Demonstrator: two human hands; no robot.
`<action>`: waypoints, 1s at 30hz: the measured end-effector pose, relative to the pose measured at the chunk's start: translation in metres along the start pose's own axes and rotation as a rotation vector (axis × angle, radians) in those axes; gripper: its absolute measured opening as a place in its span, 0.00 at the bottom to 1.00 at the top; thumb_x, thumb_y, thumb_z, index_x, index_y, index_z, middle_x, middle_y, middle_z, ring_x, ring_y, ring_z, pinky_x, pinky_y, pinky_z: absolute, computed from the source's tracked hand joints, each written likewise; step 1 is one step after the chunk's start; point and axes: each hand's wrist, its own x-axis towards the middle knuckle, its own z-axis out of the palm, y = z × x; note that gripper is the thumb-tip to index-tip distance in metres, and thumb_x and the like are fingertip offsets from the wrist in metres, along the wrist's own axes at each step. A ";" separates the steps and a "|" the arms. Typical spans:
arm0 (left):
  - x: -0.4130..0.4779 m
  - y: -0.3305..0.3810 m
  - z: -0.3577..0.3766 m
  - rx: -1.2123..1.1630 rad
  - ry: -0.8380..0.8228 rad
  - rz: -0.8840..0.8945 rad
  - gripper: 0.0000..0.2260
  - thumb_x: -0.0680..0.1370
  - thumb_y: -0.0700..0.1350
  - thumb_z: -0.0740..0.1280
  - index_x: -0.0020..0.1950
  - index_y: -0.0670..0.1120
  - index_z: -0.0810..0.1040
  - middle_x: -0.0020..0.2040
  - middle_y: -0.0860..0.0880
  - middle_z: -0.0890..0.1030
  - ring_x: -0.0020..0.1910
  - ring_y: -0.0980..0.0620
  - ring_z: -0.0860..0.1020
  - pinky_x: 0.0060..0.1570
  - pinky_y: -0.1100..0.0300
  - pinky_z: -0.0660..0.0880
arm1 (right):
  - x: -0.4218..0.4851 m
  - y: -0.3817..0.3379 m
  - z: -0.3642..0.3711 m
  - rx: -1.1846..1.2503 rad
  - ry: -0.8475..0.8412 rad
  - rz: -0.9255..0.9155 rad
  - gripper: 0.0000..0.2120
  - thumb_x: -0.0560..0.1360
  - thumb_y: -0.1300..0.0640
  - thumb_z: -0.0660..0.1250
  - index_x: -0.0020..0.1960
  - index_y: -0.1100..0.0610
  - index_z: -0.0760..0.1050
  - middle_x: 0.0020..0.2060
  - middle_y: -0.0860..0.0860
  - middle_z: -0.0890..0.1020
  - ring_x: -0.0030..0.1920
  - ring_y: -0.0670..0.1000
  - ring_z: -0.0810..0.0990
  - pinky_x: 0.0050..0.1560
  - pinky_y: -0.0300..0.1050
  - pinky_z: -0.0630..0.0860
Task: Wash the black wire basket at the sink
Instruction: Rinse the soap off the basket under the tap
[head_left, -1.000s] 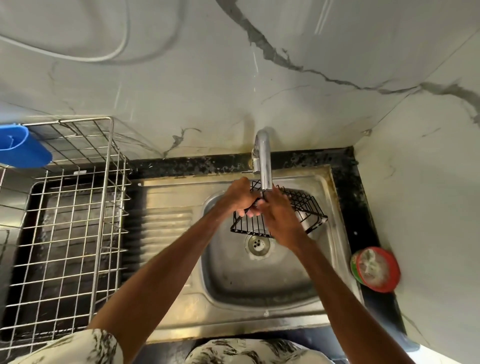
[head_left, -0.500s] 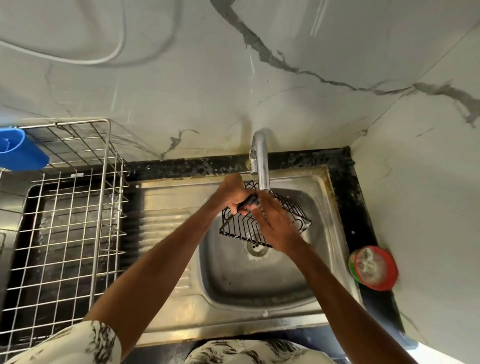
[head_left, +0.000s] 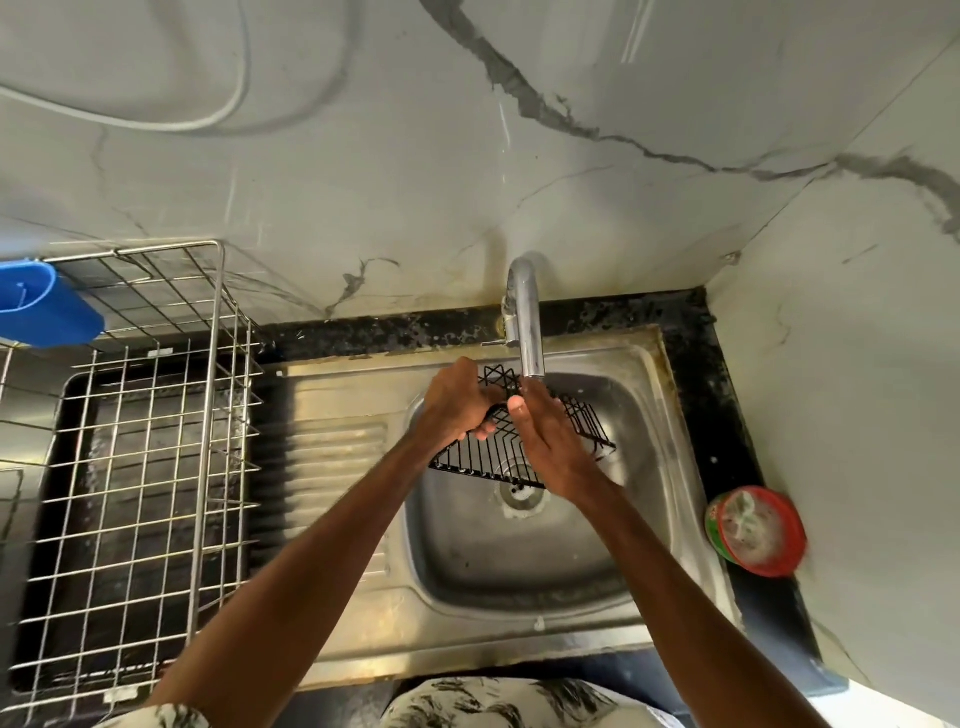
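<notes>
The black wire basket (head_left: 483, 460) hangs tilted over the steel sink (head_left: 519, 571), just under the chrome tap (head_left: 527, 322). My left hand (head_left: 454, 402) grips its left rim, fingers curled round the wire. My right hand (head_left: 550, 447) lies flat on the basket's inside with straight fingers, its thumb up by the spout. The right hand hides the basket's middle; its right corner (head_left: 592, 431) sticks out beyond it.
A steel wire dish rack (head_left: 156, 467) stands on the drainboard at left, with a blue plastic holder (head_left: 41, 306) at its back corner. A red and green tub (head_left: 756, 530) sits on the black counter at right. Marble walls close in behind and on the right.
The basket has shifted left and turned under the tap. My right hand has slid along its inside, and my left hand has kept its grip on the rim.
</notes>
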 end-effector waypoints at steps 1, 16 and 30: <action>-0.001 -0.001 -0.002 0.014 0.028 -0.002 0.14 0.81 0.48 0.71 0.43 0.38 0.80 0.27 0.49 0.81 0.18 0.58 0.77 0.19 0.68 0.69 | -0.001 -0.005 0.003 0.003 0.001 -0.048 0.27 0.86 0.43 0.45 0.83 0.51 0.51 0.82 0.50 0.54 0.78 0.40 0.48 0.79 0.48 0.41; -0.011 -0.009 -0.017 0.005 0.105 -0.003 0.13 0.84 0.42 0.66 0.58 0.31 0.72 0.33 0.44 0.82 0.19 0.58 0.77 0.18 0.69 0.67 | 0.003 0.062 0.003 0.053 0.021 0.156 0.34 0.82 0.33 0.44 0.83 0.49 0.48 0.82 0.46 0.51 0.81 0.45 0.48 0.81 0.58 0.50; -0.021 0.001 -0.018 0.100 0.083 0.069 0.13 0.84 0.42 0.66 0.42 0.44 0.67 0.30 0.48 0.79 0.18 0.60 0.77 0.21 0.69 0.70 | 0.018 0.069 0.005 0.036 0.095 0.035 0.30 0.84 0.36 0.46 0.82 0.45 0.50 0.82 0.44 0.53 0.81 0.42 0.50 0.80 0.60 0.54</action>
